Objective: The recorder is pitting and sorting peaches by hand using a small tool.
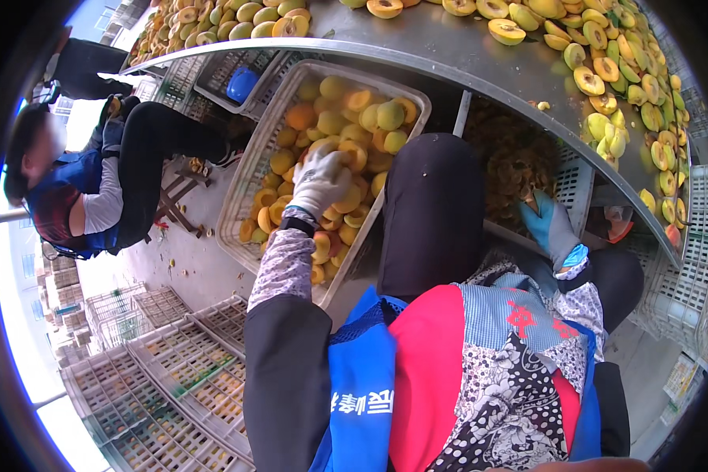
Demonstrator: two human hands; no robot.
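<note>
In a white knit glove, my left hand (320,180) lies on the fruit in a pale plastic crate (236,203). Its fingers curl beside a yellow-orange halved stone fruit (354,154), probably a peach; whether they grip it is unclear. Whole and halved yellow fruits (330,123) fill this crate. My right hand (548,230), gloved in grey and blue, hangs over a second crate (573,177) of brown pits and scraps (507,156). A small tan thing (531,202) shows at its fingertips, too small to identify or to tell if it is held.
A metal table (425,44) with a raised edge curves above both crates, bearing many halved fruits (590,79). At left sits a co-worker (88,177) with gloved hands near a fruit. Stacked slatted crates (171,383) stand lower left; more crates (684,253) stand right.
</note>
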